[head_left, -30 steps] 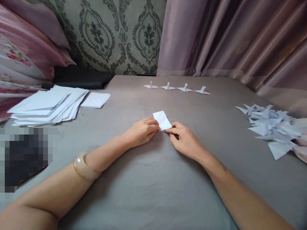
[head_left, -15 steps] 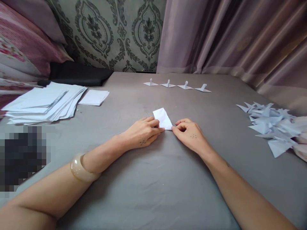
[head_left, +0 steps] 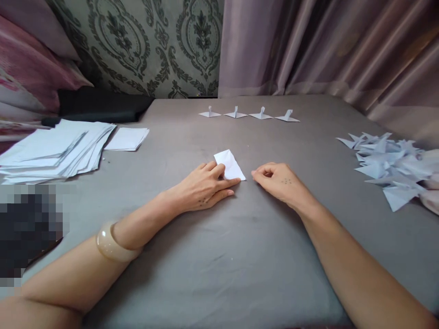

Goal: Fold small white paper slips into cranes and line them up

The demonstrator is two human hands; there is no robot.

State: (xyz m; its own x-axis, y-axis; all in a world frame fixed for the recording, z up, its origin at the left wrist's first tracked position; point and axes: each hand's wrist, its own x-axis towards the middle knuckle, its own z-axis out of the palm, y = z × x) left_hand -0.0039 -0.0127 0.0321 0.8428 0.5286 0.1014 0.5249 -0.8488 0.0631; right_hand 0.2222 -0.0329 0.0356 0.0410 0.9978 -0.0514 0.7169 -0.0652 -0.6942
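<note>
1. Centre of frame: a white folded paper [head_left: 230,163] lies on the grey counter [head_left: 219,260]; its lower-left part is hidden beneath the left hand [head_left: 207,186].
2. Left edge: a dark object [head_left: 30,233] is masked by coarse pixels and cannot be identified. Above it, a large paper stack [head_left: 58,148] is cut off by the frame.
3. Right edge: pieces in the heap of folded papers [head_left: 387,164] overlap, so their number cannot be made out.
4. Left hand: palm down, partly open, the index finger straight along the paper's lower edge, the thumb apart below it on the counter; the remaining fingers are bent, their tips hard to see.
5. Right hand [head_left: 278,180]: just beside the paper's right corner, not touching it; thumb and index fingertips together, nothing visible between them.
</note>
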